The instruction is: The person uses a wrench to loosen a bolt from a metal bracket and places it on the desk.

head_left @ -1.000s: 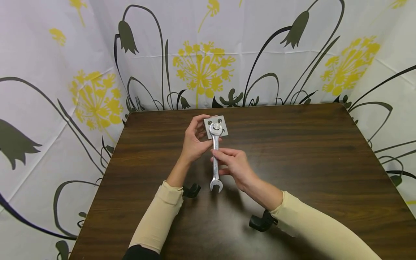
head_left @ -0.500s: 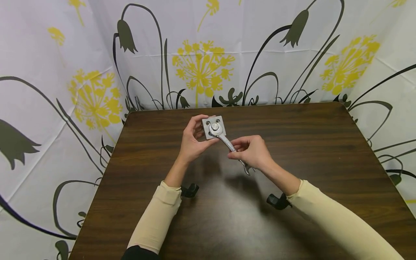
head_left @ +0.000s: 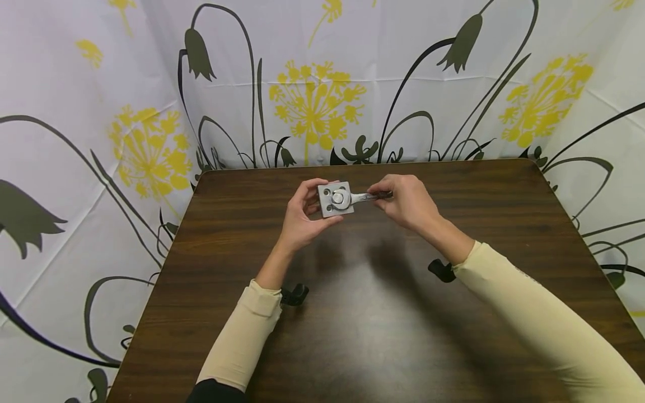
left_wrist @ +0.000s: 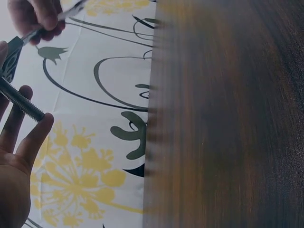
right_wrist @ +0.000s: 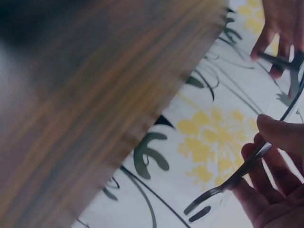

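My left hand [head_left: 300, 221] holds a square grey metal plate [head_left: 348, 187] by its edges, raised over the table. Several holes pierce the plate, and a bolt head [head_left: 337, 197] sits at its middle. Behind it, in the left wrist view, the bolt's threaded shank [left_wrist: 23, 102] sticks out past a fingertip. An open-end wrench [head_left: 364, 197] has one end around the bolt head and points right. My right hand [head_left: 410, 202] pinches its handle between thumb and fingers. The wrench's far open end [right_wrist: 202, 209] shows free in the right wrist view.
Below the hands lies a dark wood-grain table [head_left: 353, 336]. A white curtain [head_left: 393, 50] with yellow and grey-green flowers hangs behind its far edge. Black wrist cameras [head_left: 294, 295] stick out from both cream sleeves [head_left: 242, 330].
My right hand has swung the wrench counterclockwise around the bolt head, from pointing toward me to pointing right. Its grip has changed from below to above. The left hand stays nearly still.
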Demonstrator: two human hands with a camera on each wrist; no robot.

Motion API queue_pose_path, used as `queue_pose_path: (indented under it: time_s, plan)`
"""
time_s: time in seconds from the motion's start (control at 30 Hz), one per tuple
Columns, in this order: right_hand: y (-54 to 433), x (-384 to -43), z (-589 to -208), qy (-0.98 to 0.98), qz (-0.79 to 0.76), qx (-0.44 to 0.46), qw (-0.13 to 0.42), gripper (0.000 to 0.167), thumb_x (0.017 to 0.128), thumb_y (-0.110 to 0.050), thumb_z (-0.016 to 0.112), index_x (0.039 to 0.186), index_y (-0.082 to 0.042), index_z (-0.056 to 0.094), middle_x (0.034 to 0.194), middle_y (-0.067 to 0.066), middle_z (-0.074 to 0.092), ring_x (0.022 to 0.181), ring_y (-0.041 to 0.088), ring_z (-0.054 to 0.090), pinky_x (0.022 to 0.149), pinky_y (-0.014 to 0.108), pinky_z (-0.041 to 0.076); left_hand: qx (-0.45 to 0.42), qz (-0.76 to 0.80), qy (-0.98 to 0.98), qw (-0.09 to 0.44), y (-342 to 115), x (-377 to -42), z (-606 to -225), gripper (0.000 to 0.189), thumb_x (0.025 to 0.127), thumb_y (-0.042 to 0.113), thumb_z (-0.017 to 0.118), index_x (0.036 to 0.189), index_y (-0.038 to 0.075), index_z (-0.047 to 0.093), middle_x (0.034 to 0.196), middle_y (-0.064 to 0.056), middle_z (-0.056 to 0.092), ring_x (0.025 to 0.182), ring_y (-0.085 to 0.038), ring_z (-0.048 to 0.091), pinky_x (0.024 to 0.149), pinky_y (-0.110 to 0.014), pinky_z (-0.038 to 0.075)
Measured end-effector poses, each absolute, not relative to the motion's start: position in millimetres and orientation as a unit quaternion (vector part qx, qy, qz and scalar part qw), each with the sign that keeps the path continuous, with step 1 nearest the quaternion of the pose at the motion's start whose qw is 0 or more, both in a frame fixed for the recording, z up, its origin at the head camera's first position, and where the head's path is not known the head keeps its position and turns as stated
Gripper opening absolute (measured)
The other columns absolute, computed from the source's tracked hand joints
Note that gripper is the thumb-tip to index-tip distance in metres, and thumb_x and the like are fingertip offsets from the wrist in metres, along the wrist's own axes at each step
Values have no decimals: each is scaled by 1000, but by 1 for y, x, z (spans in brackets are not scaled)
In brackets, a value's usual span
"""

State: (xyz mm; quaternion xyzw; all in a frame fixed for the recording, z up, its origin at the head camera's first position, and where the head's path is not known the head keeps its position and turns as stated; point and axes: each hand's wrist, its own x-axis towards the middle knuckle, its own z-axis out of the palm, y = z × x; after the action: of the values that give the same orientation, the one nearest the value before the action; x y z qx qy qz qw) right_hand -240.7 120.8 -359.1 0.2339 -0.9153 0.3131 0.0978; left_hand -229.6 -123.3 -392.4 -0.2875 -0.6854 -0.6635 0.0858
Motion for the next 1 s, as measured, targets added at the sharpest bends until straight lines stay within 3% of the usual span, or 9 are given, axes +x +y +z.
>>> queue_pose_path:
  time_s: [0.33, 0.47, 0.6, 0.7, 0.87, 1.0]
  plan:
    - [120, -272, -343, -904, 196, 343, 165, 14, 86, -4, 73, 98, -12, 77, 94, 0, 69, 88, 22, 65, 74, 41, 54, -289, -661, -690, 61, -120, -228, -394, 69, 67, -16, 82, 126, -7, 48, 129, -20, 62, 103, -21, 63, 81, -43, 54]
    - [116, -284, -335, -888, 160, 393, 179, 15, 87, -1, 71, 98, -9, 76, 97, 3, 69, 95, 25, 63, 95, 42, 49, -291, -662, -688, 55, -118, -228, -395, 70, 66, -17, 82, 126, -7, 47, 129, -20, 62, 102, -22, 63, 81, -49, 53]
    - [110, -295, -326, -863, 121, 447, 201, 16, 85, 5, 71, 96, -6, 75, 97, 5, 69, 102, 25, 62, 112, 44, 33, -291, -660, -691, 51, -117, -228, -395, 70, 67, -16, 82, 127, -6, 48, 124, -20, 63, 99, -22, 63, 81, -42, 55]
    - [104, -300, -322, -841, 91, 485, 221, 16, 83, 7, 71, 93, -6, 74, 95, 6, 68, 102, 24, 63, 112, 45, 31, -291, -658, -693, 46, -116, -228, -395, 71, 66, -16, 82, 127, -6, 48, 117, -21, 64, 97, -21, 63, 81, -42, 55]
    - [95, -305, -316, -809, 55, 531, 245, 17, 83, 8, 69, 94, -3, 72, 99, 8, 68, 107, 26, 61, 113, 44, 30, -292, -660, -691, 44, -115, -228, -395, 72, 65, -18, 82, 127, -6, 48, 110, -22, 64, 96, -19, 63, 80, -55, 52]
    - [89, -306, -314, -792, 21, 547, 270, 19, 84, 10, 65, 97, -2, 72, 105, 10, 68, 114, 27, 59, 113, 42, 31, -295, -657, -692, 40, -116, -227, -396, 72, 65, -17, 83, 127, -6, 48, 110, -22, 64, 95, -19, 63, 81, -50, 54]
